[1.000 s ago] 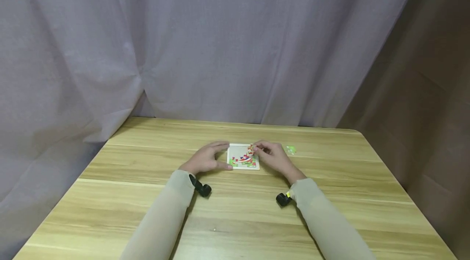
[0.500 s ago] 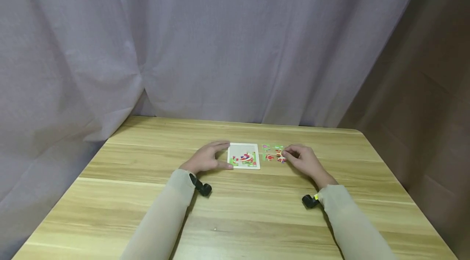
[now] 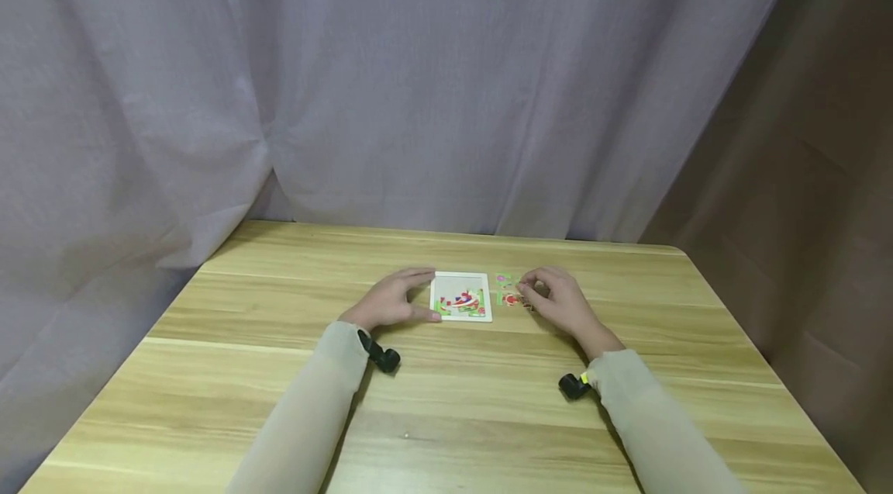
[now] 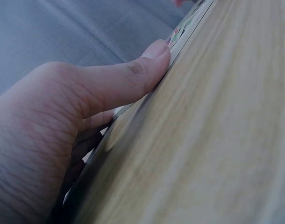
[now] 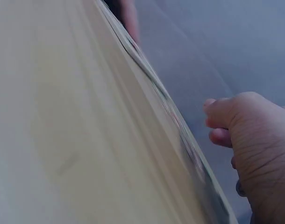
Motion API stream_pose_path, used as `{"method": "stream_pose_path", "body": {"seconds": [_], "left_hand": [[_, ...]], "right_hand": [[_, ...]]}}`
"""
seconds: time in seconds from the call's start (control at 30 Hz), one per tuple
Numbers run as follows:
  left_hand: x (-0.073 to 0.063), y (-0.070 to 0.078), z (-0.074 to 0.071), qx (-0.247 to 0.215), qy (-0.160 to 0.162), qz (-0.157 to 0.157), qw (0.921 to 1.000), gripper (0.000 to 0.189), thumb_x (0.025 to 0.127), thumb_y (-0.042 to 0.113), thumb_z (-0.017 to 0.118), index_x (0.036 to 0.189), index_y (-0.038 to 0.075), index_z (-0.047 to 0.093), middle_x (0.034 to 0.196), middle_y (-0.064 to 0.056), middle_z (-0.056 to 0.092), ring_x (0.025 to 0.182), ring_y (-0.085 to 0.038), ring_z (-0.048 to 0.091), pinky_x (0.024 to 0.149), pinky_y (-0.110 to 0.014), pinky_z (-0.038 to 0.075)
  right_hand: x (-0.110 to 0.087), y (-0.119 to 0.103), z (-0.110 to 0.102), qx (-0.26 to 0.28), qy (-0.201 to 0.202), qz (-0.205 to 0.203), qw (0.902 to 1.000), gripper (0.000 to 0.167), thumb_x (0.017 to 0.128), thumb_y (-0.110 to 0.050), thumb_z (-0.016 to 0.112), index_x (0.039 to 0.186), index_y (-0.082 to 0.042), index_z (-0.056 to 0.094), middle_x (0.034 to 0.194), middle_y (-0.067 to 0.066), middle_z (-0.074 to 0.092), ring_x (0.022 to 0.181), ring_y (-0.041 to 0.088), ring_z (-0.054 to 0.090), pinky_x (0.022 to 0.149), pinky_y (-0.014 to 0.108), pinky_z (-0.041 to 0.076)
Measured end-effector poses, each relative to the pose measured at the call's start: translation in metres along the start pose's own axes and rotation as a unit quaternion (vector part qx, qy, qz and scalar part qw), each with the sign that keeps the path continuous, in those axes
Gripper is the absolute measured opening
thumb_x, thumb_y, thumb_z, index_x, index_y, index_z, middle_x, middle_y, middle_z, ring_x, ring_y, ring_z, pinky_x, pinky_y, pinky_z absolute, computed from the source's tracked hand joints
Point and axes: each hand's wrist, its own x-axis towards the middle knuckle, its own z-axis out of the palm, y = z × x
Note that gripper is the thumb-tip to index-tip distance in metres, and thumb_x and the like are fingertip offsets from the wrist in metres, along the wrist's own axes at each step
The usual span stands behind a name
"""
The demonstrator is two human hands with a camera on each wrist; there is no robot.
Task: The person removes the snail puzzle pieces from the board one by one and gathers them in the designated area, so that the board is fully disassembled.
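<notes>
A small square jigsaw puzzle board with a white frame lies on the table, its lower part filled with colourful pieces and its upper part bare grey. My left hand holds it at the left side, thumb at the near corner and fingers at the far one. The left wrist view shows the thumb against the near edge. Right of the board lie a pink and green puzzle piece and a red one. Over them is my right hand, fingers bent, with nothing visible between its fingertips; it partly covers another piece.
The wooden table reaches back to a grey curtain. A brownish curtain hangs on the right. Black wrist cameras sit at both cuffs.
My right hand moved from the board, with a red and yellow puzzle piece, to the loose pieces at the right, then slightly back left and over them. My left hand stayed at the board.
</notes>
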Motion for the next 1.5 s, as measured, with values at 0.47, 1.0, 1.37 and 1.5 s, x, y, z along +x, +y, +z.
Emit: {"method": "stream_pose_path", "body": {"seconds": [0.47, 1.0, 1.37, 1.5], "left_hand": [[0.002, 0.0, 0.001, 0.0, 0.0, -0.008, 1.0, 0.1, 0.074, 0.07, 0.075, 0.153, 0.017, 0.045, 0.159, 0.004, 0.039, 0.146, -0.022, 0.034, 0.119, -0.049, 0.026], [-0.001, 0.004, -0.002, 0.006, -0.005, -0.009, 0.9999, 0.096, 0.077, 0.066, 0.076, 0.153, 0.018, 0.044, 0.16, -0.001, 0.038, 0.146, -0.024, 0.033, 0.12, -0.051, 0.024], [0.001, 0.004, -0.002, 0.008, -0.009, -0.018, 0.9998, 0.098, 0.076, 0.069, 0.075, 0.154, 0.019, 0.043, 0.16, 0.003, 0.037, 0.147, -0.021, 0.032, 0.12, -0.048, 0.024], [0.0, 0.004, -0.002, 0.01, -0.006, -0.013, 0.9998, 0.097, 0.076, 0.067, 0.076, 0.153, 0.018, 0.044, 0.159, 0.002, 0.038, 0.146, -0.021, 0.033, 0.12, -0.047, 0.025]], "right_hand": [[0.013, -0.05, 0.041, 0.034, -0.079, -0.073, 0.9936, 0.006, 0.094, -0.021, 0.073, 0.099, -0.018, 0.075, 0.086, -0.015, 0.061, 0.078, 0.008, 0.051, 0.108, 0.057, 0.039], [0.023, -0.037, 0.039, 0.025, -0.1, -0.01, 0.9947, 0.024, 0.089, -0.03, 0.077, 0.106, -0.014, 0.072, 0.104, -0.001, 0.064, 0.098, 0.022, 0.05, 0.083, 0.04, 0.045], [0.026, -0.039, 0.041, 0.024, -0.114, 0.01, 0.9931, 0.026, 0.089, -0.03, 0.076, 0.106, -0.014, 0.067, 0.107, 0.001, 0.063, 0.102, 0.023, 0.049, 0.09, 0.043, 0.046], [0.025, -0.039, 0.041, 0.042, -0.116, 0.023, 0.9921, 0.023, 0.091, -0.029, 0.075, 0.108, -0.016, 0.065, 0.106, 0.0, 0.063, 0.101, 0.022, 0.05, 0.088, 0.043, 0.047]]}}
